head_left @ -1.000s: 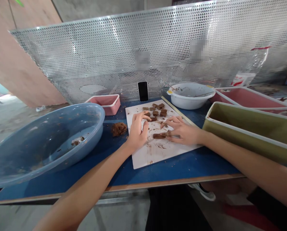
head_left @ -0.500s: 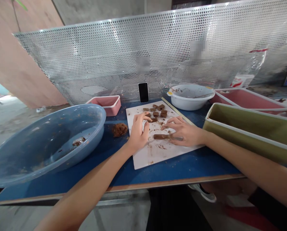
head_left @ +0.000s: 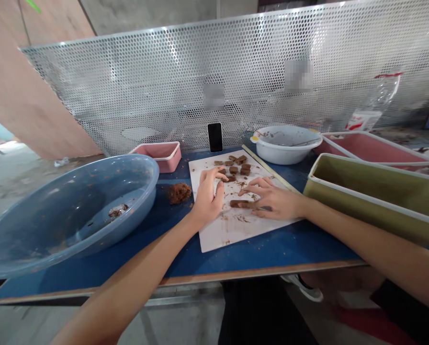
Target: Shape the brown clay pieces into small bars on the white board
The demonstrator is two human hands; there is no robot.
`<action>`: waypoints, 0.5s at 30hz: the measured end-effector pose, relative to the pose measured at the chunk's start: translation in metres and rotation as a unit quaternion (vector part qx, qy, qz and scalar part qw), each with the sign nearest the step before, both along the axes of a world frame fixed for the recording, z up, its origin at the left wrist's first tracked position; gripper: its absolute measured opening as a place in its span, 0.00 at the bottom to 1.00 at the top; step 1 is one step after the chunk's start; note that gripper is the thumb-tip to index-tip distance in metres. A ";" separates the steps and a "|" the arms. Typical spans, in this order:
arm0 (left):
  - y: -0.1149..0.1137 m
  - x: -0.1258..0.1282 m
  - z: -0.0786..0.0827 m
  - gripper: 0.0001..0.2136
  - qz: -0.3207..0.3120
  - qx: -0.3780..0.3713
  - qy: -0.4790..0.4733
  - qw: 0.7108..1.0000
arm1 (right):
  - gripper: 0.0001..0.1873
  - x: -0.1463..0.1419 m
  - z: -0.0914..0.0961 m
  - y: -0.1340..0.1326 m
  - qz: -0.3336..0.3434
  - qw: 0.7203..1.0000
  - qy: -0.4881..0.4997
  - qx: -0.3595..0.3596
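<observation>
Left hand [head_left: 206,197] rests on left edge of white cutting board [head_left: 221,230], fingers curled, fingertips pinching small brown piece [head_left: 230,178]. Right hand [head_left: 272,199] lies flat, fingers spread narrow, pressing on brown roll [head_left: 240,203] at board's middle. Cut brown pieces [head_left: 236,165] cluster at board's far end. Blue table [head_left: 282,249] bears, left to right: large blue basin [head_left: 71,211], brown lump [head_left: 179,192], pink tub [head_left: 160,154], phone [head_left: 214,136], white bowl [head_left: 285,143], green tray [head_left: 372,191]. Perforated metal screen [head_left: 146,81] behind.
</observation>
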State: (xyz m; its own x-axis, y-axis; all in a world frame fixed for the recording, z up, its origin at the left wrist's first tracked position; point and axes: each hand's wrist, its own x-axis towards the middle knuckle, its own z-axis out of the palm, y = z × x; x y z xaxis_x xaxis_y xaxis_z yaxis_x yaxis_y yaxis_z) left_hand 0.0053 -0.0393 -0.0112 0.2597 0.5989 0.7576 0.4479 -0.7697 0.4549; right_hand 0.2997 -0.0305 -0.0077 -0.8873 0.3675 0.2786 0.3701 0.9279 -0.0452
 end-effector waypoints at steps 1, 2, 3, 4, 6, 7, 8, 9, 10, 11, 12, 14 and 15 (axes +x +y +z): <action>0.000 0.000 0.000 0.15 0.000 0.000 0.000 1.000 | 0.23 0.000 0.000 0.000 -0.004 1.000 0.004 -0.005; 0.000 0.000 0.001 0.15 0.000 0.001 0.000 1.000 | 0.23 0.000 0.001 0.000 -0.011 1.000 0.007 -0.009; -0.001 0.000 0.001 0.15 -0.001 0.002 0.001 1.000 | 0.24 0.000 0.001 0.000 -0.021 1.000 0.008 -0.012; -0.001 0.000 0.002 0.15 -0.002 0.002 0.001 1.000 | 0.24 0.000 0.002 0.000 -0.033 0.999 0.006 -0.016; -0.001 0.000 0.002 0.15 0.000 -0.001 0.001 1.000 | 0.24 -0.001 0.004 -0.001 -0.044 0.999 -0.006 -0.025; -0.001 0.000 0.002 0.15 0.002 -0.002 0.001 1.000 | 0.24 -0.001 0.004 -0.001 -0.041 0.999 -0.013 -0.029; -0.001 0.000 0.002 0.15 0.003 -0.003 0.002 1.000 | 0.23 -0.001 0.005 -0.002 -0.033 0.999 -0.017 -0.032; -0.001 0.000 0.002 0.15 0.004 -0.003 0.003 1.000 | 0.23 -0.001 0.005 -0.003 -0.023 0.999 -0.018 -0.033; -0.001 0.000 0.001 0.16 0.005 -0.003 0.004 1.000 | 0.23 -0.001 0.005 -0.003 -0.014 0.999 -0.015 -0.032; -0.001 0.000 0.001 0.16 0.005 -0.003 0.004 1.000 | 0.23 -0.001 0.005 -0.004 -0.009 0.999 -0.009 -0.029; -0.001 0.000 0.001 0.16 0.005 -0.004 0.004 1.000 | 0.23 -0.001 0.004 -0.004 -0.011 1.000 -0.002 -0.025; -0.001 0.000 0.001 0.16 0.004 -0.004 0.003 1.000 | 0.25 -0.001 0.003 -0.004 -0.038 0.999 0.011 -0.017; -0.001 0.000 0.002 0.16 0.004 -0.003 0.003 1.000 | 0.26 -0.001 0.003 -0.003 -0.055 0.998 0.012 -0.015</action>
State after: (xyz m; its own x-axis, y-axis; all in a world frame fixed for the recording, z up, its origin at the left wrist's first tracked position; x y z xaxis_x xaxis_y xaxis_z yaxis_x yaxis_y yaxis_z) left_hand 0.0052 -0.0406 -0.0096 0.2603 0.6050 0.7525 0.4566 -0.7638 0.4562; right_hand 0.2987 -0.0339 -0.0049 -0.8343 0.4707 0.2872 0.4680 0.8799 -0.0823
